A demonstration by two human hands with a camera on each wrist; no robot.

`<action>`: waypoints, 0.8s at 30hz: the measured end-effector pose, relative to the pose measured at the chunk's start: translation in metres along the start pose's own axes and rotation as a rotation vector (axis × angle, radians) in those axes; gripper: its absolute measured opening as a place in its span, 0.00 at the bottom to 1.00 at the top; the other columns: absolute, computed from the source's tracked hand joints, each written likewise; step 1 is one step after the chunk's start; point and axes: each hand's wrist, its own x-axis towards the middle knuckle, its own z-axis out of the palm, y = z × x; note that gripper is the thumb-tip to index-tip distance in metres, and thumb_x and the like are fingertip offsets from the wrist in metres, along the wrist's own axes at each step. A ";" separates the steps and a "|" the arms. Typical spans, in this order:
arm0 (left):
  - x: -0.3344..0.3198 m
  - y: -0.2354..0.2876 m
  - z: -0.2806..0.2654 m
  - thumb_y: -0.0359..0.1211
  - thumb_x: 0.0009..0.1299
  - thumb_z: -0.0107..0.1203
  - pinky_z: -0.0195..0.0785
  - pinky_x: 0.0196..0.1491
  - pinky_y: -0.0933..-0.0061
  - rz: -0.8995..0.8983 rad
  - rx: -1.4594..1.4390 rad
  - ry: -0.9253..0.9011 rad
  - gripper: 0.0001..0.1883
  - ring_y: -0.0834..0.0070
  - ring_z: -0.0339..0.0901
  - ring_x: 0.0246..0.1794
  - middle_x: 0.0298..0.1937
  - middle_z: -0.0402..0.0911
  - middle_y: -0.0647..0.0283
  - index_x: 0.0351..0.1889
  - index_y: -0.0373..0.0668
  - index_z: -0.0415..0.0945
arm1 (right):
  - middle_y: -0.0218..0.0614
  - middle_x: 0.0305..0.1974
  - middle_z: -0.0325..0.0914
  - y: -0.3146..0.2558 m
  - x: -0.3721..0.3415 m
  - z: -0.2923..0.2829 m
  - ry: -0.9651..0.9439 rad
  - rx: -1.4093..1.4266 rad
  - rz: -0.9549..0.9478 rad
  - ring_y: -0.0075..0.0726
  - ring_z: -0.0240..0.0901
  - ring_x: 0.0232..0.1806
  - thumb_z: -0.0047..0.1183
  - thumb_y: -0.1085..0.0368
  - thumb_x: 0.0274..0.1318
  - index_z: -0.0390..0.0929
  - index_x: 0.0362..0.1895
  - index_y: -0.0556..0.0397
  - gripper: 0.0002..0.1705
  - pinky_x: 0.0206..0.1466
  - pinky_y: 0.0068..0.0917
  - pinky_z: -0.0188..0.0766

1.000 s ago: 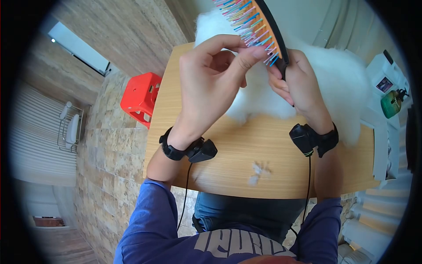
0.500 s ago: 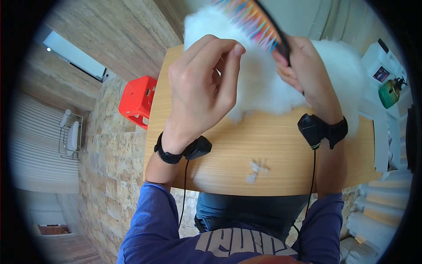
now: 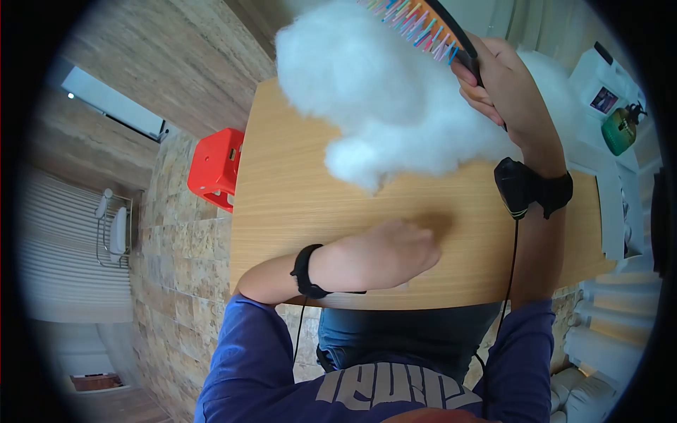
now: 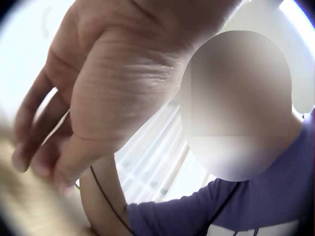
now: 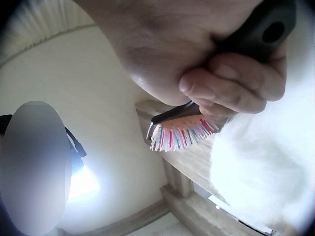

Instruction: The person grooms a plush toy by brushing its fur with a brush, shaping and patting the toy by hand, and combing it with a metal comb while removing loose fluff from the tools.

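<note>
Got a multicoloured hairbrush (image 3: 431, 25) up near 1 o'clock in the head view, slanting off toward 11, with the bristles (image 5: 179, 135) turned to roughly 7. Looks lifted off the white fluffy thing (image 3: 331, 63) sprawled from 11 round to 2, probably to keep the pins in plain sight. Can't tell if furry pet or plush.

Gripped by the handle (image 5: 251, 39) in the right hand (image 3: 509, 92) at 2 o'clock. Curled snugly round it, going by the fingers (image 5: 236, 93) in the right wrist view, with no slack worth mentioning. Makes sense as a hold, leaving the whole bristle face uncovered.

Now down to the left hand (image 3: 381, 254), between 4 and 5, low over the near edge of the wooden table (image 3: 282, 190). Seen mostly from the back, a bit blurry. Bent loosely downward with gaps between, per the left wrist view; can't tell whether pinching anything or touching the wood.

Further out, spot a red stool (image 3: 214, 166) at 10, plus a green bottle (image 3: 619, 132) and a white jug (image 3: 598, 77) between 2 and 3, likely parked there to be handy without crowding the middle.
</note>
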 end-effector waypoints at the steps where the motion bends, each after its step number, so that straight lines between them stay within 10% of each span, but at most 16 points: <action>1: 0.000 -0.001 0.001 0.33 0.70 0.58 0.76 0.46 0.61 -0.001 0.003 0.005 0.11 0.56 0.82 0.43 0.41 0.82 0.56 0.41 0.34 0.80 | 0.20 0.10 0.49 -0.001 0.000 0.000 0.003 -0.020 0.002 0.15 0.40 0.07 0.35 0.50 0.79 0.57 0.19 0.48 0.30 0.12 0.21 0.40; 4: -0.005 0.000 -0.010 0.38 0.72 0.59 0.75 0.50 0.57 -0.035 -0.210 -0.108 0.20 0.54 0.81 0.47 0.45 0.81 0.51 0.56 0.33 0.77 | 0.20 0.11 0.49 0.000 -0.001 -0.002 0.000 -0.005 -0.005 0.15 0.40 0.07 0.35 0.50 0.79 0.59 0.20 0.48 0.29 0.12 0.20 0.39; 10: -0.017 0.000 -0.073 0.40 0.73 0.62 0.72 0.61 0.56 -0.019 -0.212 0.557 0.34 0.50 0.79 0.57 0.56 0.81 0.44 0.72 0.32 0.66 | 0.18 0.12 0.50 -0.005 -0.003 -0.010 -0.282 0.293 0.046 0.14 0.42 0.09 0.32 0.52 0.79 0.61 0.23 0.47 0.27 0.13 0.18 0.41; 13: -0.026 -0.011 -0.087 0.28 0.71 0.65 0.74 0.59 0.65 -0.109 -0.075 0.925 0.26 0.62 0.83 0.53 0.56 0.83 0.48 0.65 0.29 0.72 | 0.19 0.12 0.51 0.007 0.003 -0.015 -0.619 0.687 0.216 0.13 0.42 0.08 0.29 0.56 0.79 0.61 0.24 0.48 0.25 0.12 0.17 0.40; 16: -0.031 -0.015 -0.090 0.32 0.72 0.67 0.75 0.49 0.68 -0.145 -0.419 1.304 0.18 0.68 0.84 0.43 0.43 0.86 0.55 0.55 0.32 0.78 | 0.21 0.14 0.53 -0.011 -0.007 0.003 -0.525 0.472 0.300 0.13 0.44 0.08 0.32 0.58 0.77 0.60 0.23 0.48 0.23 0.11 0.16 0.38; 24: -0.059 -0.027 -0.106 0.46 0.78 0.60 0.68 0.26 0.80 -0.484 -0.399 1.354 0.26 0.86 0.77 0.27 0.24 0.82 0.64 0.26 0.32 0.79 | 0.21 0.10 0.48 0.017 0.007 0.030 -0.795 0.485 0.436 0.13 0.42 0.06 0.28 0.58 0.77 0.58 0.21 0.47 0.25 0.11 0.17 0.36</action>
